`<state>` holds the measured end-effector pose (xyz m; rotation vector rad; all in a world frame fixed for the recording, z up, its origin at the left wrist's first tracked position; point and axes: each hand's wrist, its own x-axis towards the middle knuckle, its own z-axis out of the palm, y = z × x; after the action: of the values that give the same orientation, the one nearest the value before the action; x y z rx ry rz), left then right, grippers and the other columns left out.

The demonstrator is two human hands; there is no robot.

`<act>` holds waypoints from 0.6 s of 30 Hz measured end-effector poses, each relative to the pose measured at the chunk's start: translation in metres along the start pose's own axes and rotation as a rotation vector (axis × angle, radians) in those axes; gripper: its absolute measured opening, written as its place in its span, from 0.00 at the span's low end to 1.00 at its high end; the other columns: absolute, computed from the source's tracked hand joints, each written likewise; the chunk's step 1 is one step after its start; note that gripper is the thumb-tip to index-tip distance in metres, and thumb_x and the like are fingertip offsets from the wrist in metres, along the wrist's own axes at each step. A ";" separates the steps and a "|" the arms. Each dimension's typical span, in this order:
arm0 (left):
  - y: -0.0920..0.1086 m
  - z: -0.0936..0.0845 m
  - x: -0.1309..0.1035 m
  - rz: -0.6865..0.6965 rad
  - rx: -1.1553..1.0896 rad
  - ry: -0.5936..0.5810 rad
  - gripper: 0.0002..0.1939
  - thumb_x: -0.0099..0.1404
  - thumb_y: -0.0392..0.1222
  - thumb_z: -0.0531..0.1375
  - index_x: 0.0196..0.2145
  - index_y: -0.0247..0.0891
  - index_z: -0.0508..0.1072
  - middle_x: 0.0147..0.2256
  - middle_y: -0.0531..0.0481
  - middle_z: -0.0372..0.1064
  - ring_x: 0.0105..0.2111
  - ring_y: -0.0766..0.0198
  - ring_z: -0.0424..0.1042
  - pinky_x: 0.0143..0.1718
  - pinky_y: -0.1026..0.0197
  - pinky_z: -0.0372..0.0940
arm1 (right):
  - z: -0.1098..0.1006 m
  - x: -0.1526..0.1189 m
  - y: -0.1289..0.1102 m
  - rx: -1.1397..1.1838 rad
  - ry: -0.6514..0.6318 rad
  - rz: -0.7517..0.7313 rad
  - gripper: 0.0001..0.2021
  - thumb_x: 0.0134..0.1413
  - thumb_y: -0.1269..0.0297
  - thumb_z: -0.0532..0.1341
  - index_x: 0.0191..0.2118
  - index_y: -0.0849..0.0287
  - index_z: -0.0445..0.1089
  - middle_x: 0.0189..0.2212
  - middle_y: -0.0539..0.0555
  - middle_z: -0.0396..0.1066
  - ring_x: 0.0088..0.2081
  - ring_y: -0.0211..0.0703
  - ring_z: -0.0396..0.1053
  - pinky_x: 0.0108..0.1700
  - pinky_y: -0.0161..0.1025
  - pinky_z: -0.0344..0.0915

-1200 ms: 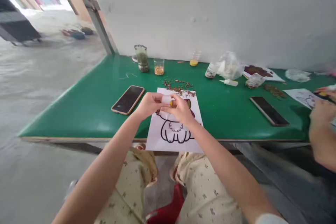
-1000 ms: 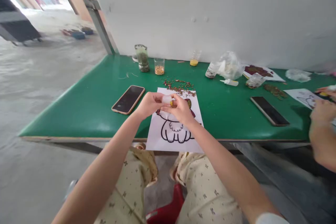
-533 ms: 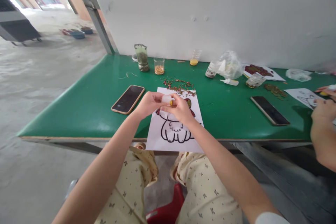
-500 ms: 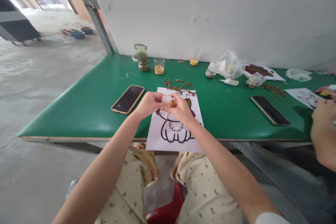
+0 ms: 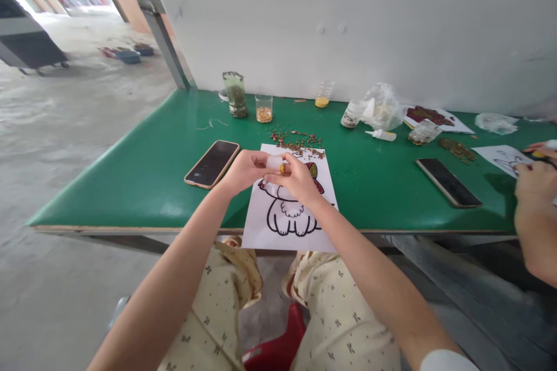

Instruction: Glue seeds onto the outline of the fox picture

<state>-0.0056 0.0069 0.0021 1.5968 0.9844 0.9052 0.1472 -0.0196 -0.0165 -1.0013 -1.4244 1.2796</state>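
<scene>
Gripping small white bottle (image 5: pixel 273 162) with yellow cap (image 5: pixel 282 168) in left hand (image 5: pixel 244 174) and right hand (image 5: pixel 300 178), over animal line drawing (image 5: pixel 290 217) on green table (image 5: pixel 369 185), near scattered seeds (image 5: pixel 292 145).

Both hands (image 5: pixel 244 174) (image 5: pixel 300 179) hold a small white bottle (image 5: pixel 274 163) above a black-outlined drawing (image 5: pixel 290 214)

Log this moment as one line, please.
left grip: on white bottle | right grip: on same bottle | below: drawing sheet | sheet's far edge: scattered bits
</scene>
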 end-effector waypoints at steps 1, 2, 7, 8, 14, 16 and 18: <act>0.000 0.000 0.000 0.000 0.002 -0.001 0.16 0.45 0.45 0.70 0.31 0.31 0.78 0.27 0.47 0.75 0.27 0.64 0.72 0.27 0.65 0.65 | 0.000 0.000 0.000 0.005 0.000 0.000 0.22 0.33 0.55 0.71 0.34 0.54 0.62 0.28 0.47 0.69 0.33 0.42 0.70 0.37 0.42 0.68; 0.000 -0.001 0.000 0.000 0.002 -0.003 0.16 0.45 0.45 0.70 0.31 0.31 0.78 0.27 0.47 0.75 0.27 0.64 0.72 0.27 0.65 0.65 | 0.000 0.000 0.000 0.013 0.001 0.002 0.22 0.33 0.56 0.71 0.34 0.54 0.62 0.28 0.47 0.69 0.33 0.42 0.70 0.37 0.41 0.68; -0.001 -0.002 -0.001 -0.007 -0.006 -0.009 0.15 0.45 0.43 0.69 0.31 0.31 0.78 0.27 0.47 0.75 0.26 0.65 0.72 0.27 0.65 0.65 | 0.002 0.000 -0.001 0.042 0.000 0.005 0.23 0.32 0.57 0.72 0.34 0.55 0.62 0.29 0.46 0.69 0.32 0.40 0.69 0.36 0.39 0.67; -0.001 -0.003 -0.001 -0.008 -0.003 -0.009 0.15 0.46 0.43 0.69 0.31 0.31 0.78 0.27 0.47 0.75 0.26 0.65 0.72 0.27 0.65 0.65 | 0.002 0.001 -0.001 0.044 -0.001 0.007 0.23 0.32 0.57 0.72 0.34 0.55 0.62 0.29 0.46 0.69 0.32 0.40 0.69 0.36 0.39 0.67; -0.004 -0.006 -0.001 0.005 0.008 -0.015 0.12 0.48 0.38 0.67 0.33 0.32 0.79 0.29 0.47 0.76 0.28 0.65 0.72 0.27 0.66 0.65 | 0.003 0.002 -0.001 0.018 -0.002 0.004 0.22 0.33 0.56 0.71 0.34 0.55 0.61 0.29 0.47 0.68 0.33 0.41 0.69 0.36 0.40 0.67; -0.005 -0.007 0.000 0.007 0.018 -0.014 0.12 0.48 0.38 0.67 0.33 0.32 0.79 0.29 0.47 0.76 0.28 0.65 0.72 0.27 0.66 0.65 | 0.004 0.003 -0.001 0.007 0.000 0.002 0.22 0.34 0.56 0.71 0.34 0.54 0.61 0.29 0.47 0.68 0.33 0.41 0.69 0.36 0.40 0.67; -0.005 -0.007 0.000 0.009 0.024 -0.012 0.12 0.48 0.38 0.66 0.33 0.32 0.79 0.29 0.47 0.76 0.28 0.65 0.72 0.27 0.66 0.65 | 0.004 0.004 0.000 0.008 -0.002 -0.001 0.22 0.34 0.55 0.71 0.34 0.54 0.60 0.30 0.47 0.68 0.33 0.41 0.69 0.36 0.40 0.68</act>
<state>-0.0128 0.0097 -0.0010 1.6259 0.9836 0.8926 0.1425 -0.0170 -0.0161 -0.9941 -1.4204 1.2851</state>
